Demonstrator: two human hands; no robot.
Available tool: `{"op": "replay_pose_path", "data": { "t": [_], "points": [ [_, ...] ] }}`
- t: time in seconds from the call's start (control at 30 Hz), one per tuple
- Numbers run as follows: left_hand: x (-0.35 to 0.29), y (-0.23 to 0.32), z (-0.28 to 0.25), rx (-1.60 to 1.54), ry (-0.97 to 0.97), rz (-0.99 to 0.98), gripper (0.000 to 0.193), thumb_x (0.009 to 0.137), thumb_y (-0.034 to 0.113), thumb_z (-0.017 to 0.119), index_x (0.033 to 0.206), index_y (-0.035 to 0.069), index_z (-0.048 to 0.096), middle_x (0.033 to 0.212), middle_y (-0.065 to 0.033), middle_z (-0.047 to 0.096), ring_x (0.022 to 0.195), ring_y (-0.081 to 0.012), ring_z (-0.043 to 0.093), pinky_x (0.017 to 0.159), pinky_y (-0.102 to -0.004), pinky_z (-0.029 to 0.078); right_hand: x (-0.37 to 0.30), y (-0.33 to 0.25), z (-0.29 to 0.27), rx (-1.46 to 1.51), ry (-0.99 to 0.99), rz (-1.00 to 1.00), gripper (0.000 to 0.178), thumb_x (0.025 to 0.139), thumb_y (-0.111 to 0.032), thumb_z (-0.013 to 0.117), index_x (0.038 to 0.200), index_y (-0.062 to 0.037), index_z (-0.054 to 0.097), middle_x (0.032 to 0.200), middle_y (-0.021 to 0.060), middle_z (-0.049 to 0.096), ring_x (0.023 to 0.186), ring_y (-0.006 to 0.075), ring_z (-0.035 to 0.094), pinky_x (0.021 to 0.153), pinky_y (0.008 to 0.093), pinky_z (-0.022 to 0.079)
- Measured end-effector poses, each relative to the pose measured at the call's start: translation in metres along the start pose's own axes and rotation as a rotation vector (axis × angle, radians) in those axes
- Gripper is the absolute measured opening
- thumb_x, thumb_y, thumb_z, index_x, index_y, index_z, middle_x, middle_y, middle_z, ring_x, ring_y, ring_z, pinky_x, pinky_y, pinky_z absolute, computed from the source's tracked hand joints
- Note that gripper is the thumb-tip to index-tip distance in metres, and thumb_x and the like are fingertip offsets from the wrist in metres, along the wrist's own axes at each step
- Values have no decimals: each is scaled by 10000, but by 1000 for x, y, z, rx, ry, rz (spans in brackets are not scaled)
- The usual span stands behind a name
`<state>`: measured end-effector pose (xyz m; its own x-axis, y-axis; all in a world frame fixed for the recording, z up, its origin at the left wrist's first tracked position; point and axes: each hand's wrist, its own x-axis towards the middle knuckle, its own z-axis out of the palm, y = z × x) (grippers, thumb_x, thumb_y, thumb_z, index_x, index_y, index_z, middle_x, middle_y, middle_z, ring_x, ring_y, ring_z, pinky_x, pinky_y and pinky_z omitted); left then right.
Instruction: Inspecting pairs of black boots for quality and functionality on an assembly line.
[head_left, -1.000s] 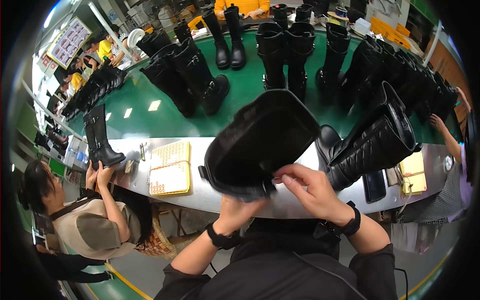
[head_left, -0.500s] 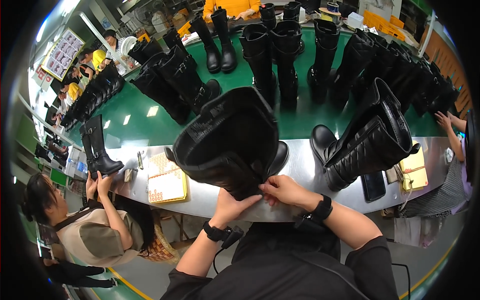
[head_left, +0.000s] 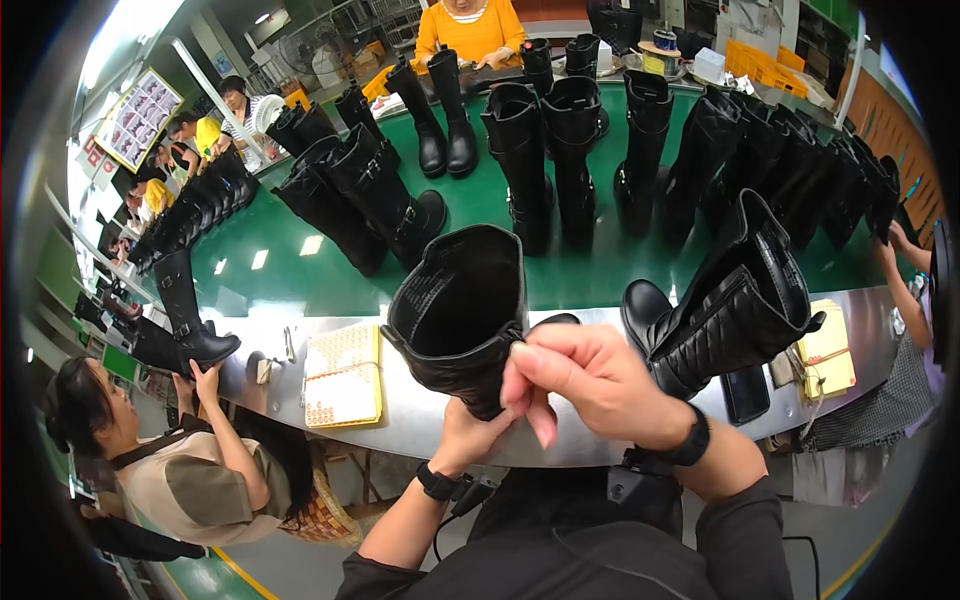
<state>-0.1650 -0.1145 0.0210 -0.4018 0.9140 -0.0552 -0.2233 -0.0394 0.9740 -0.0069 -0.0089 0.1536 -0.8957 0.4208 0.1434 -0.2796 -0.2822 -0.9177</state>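
A tall black boot (head_left: 455,350) stands before me on the metal table edge, its wide shaft opening facing up toward me. My left hand (head_left: 470,435) grips it low on the shaft, fingers partly hidden behind the leather. Close to the shaft's upper right edge, my right hand (head_left: 590,385) is pinched, thumb against fingers; whatever is between the fingertips is hidden. Right of it leans a second black boot (head_left: 720,310) with a quilted shaft, its side open along the zip.
Several black boots (head_left: 575,150) stand across the green tabletop (head_left: 600,270). A bundle of printed cards (head_left: 343,375) lies left, a phone (head_left: 745,395) and yellow cards (head_left: 828,345) right. At left a co-worker (head_left: 200,450) holds a boot; another person's hands (head_left: 893,250) are at the far right.
My right hand has risen from the boot's ankle to the top of its shaft. The boot's opening looks narrower and farther from me. My left hand still grips the boot.
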Motion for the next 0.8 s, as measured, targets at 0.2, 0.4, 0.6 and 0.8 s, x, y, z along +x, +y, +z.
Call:
{"op": "replay_pose_path", "data": {
  "t": [0.2,0.4,0.6,0.8],
  "points": [
    [-3,3,13,84,10,108,483,759,119,788,1164,31,538,961,-66,646,878,-155,637,758,-289,524,-15,-19,4,-267,-20,-86,310,1038,-219,432,1068,27,618,902,53,643,782,105,640,720,237,500],
    [-15,42,6,1109,27,200,406,763,230,794,1020,-17,602,910,-210,683,847,-341,670,733,-377,528,-125,-29,-38,-1232,80,498,390,920,-376,592,795,-12,656,720,167,621,700,356,614,621,414,470],
    [-41,111,58,1146,-350,363,193,885,191,644,892,-1,658,770,-150,672,678,-345,652,608,-372,509,-147,-80,-1,-1359,969,-316,232,726,-56,737,954,-60,692,864,87,624,657,223,604,563,305,464],
    [36,90,158,546,-367,410,479,930,189,617,1365,58,464,1219,-155,587,1097,-215,585,846,-342,500,-126,-92,-17,-1523,723,-462,368,618,94,639,904,-117,732,825,42,519,657,169,544,555,275,434]
  ]
}}
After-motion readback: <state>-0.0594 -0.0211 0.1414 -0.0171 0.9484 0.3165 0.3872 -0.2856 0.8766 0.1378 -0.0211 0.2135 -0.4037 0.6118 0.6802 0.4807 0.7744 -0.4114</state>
